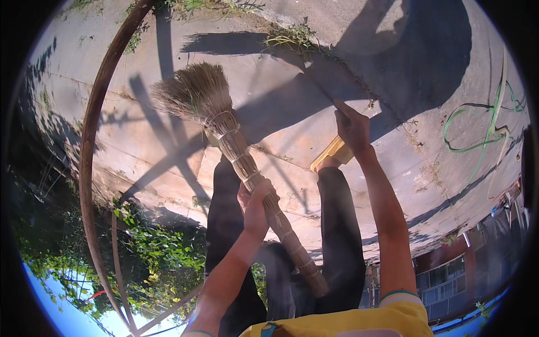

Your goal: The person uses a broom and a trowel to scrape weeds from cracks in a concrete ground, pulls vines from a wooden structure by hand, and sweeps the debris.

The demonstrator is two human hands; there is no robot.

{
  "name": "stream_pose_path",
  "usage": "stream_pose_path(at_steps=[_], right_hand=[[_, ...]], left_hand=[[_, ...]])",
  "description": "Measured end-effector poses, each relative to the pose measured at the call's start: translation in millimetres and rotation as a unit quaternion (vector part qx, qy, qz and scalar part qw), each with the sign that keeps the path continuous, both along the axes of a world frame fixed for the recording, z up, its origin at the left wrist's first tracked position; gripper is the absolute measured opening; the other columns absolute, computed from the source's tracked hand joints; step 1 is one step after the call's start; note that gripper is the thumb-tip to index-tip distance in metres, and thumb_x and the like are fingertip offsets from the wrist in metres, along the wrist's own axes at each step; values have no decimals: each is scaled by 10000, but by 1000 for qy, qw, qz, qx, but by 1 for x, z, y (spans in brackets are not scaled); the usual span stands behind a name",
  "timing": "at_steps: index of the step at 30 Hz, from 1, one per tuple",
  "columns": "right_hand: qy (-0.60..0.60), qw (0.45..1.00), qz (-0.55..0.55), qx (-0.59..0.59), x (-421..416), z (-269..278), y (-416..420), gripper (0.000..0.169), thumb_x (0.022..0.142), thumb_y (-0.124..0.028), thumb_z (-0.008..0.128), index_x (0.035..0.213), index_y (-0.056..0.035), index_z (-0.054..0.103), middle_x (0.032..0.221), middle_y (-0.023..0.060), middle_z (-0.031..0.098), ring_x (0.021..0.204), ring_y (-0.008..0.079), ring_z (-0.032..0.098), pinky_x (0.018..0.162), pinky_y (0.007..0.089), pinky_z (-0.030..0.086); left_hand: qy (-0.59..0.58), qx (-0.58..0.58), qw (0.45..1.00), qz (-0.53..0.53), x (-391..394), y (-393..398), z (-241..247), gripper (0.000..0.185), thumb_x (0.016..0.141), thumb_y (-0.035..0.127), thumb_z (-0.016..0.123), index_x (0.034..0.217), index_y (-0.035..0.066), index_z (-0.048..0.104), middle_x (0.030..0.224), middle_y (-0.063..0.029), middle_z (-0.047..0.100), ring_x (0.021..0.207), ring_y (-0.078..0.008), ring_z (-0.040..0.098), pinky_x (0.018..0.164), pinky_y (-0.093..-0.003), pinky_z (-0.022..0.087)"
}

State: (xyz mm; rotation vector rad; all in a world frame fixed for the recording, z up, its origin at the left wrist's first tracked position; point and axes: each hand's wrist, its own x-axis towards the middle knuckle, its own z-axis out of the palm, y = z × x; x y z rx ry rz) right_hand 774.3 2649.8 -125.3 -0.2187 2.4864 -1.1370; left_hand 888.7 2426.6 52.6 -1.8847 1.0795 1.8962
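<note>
My left hand point(255, 206) is closed around the handle of a straw hand broom point(242, 158), which is bound at intervals with pale ties. Its bristle head point(196, 90) fans out toward the upper left, above the paving. In my right hand point(353, 128) is the grip of a slim, dark-shafted hand tool point(319, 87). The tool's far end reaches a tuft of green weeds point(290, 37) growing from a crack in the concrete; its exact shape is lost in shadow. A yellow slipper point(330, 151) is on the foot below my right hand.
A curved wooden pole point(87, 139) arches up the left side. Green plastic strapping point(452, 126) lies looped on the concrete point(404, 168) at the right. Leafy plants point(164, 248) stand at lower left, and a building with windows point(442, 278) at lower right.
</note>
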Motion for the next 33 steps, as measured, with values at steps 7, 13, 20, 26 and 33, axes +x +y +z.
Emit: stream_pose_path(at_steps=[7, 13, 20, 26, 33], right_hand=[[85, 996, -7, -30, -70, -23, -119, 219, 797, -79, 647, 997, -165, 673, 729, 136, 652, 667, 327, 648, 576, 393, 500], [26, 999, -13, -33, -48, -18, -96, 229, 806, -65, 653, 1031, -103, 671, 873, 130, 691, 771, 306, 682, 670, 336, 531], [15, 999, -30, -23, -60, -25, -133, 249, 811, -63, 650, 1060, -64, 664, 961, 165, 684, 829, 281, 694, 703, 309, 531], [43, 998, -8, -47, -48, -30, -105, 277, 795, -15, 659, 1066, -73, 665, 949, 164, 684, 821, 281, 694, 692, 303, 532], [135, 991, 14, -20, -127, -51, -241, 182, 788, -138, 679, 967, -111, 670, 758, 139, 670, 680, 320, 657, 622, 368, 520]], left_hand=[[26, 28, 999, 33, 0, -16, -1, 161, 834, 146, 643, 917, 76, 524, 663, -43, 560, 544, -130, 548, 506, -263, 461], [26, 39, 996, 70, -4, -35, 3, 172, 823, 179, 654, 880, 73, 531, 642, -45, 558, 534, -130, 539, 499, -263, 445], [29, 42, 996, 71, -1, -42, 3, 165, 816, 169, 650, 874, 67, 533, 641, -42, 557, 529, -128, 536, 490, -257, 435], [19, 65, 992, 106, -7, -54, 8, 175, 824, 163, 646, 909, 60, 532, 665, -50, 561, 550, -138, 548, 511, -269, 452], [22, 83, 991, 107, -8, -58, 6, 202, 804, 112, 659, 963, 54, 548, 700, -48, 567, 576, -151, 573, 546, -287, 490]])
